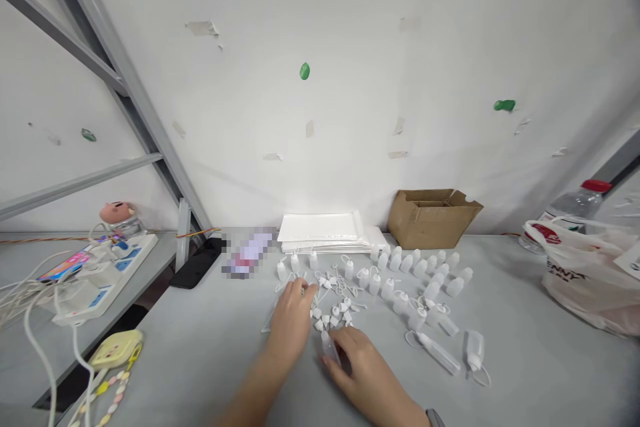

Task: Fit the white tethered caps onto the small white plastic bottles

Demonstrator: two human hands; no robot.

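My right hand (361, 368) is closed around a small translucent squeeze bottle (329, 347), which has no cap on and leans slightly on the grey table. To its left, my left hand (294, 315) reaches over loose white corded caps (327, 281), its fingers curled together. Whatever may be between those fingertips is hidden. More white caps (326, 320) lie loose just beyond the bottle. Capped bottles (375, 285) with cords stand in an arc past both hands. Several uncapped bottles (421, 268) stand behind them at the right. Three capped bottles, one a lying bottle (441, 355), rest right of my right hand.
Against the wall are a stack of white sheets (320, 230) and an open cardboard box (433, 220). Phones, including a black phone (197, 263), lie at the left. Farther left is a power strip (107, 287) with cables. A plastic bag (583, 280) sits at the right.
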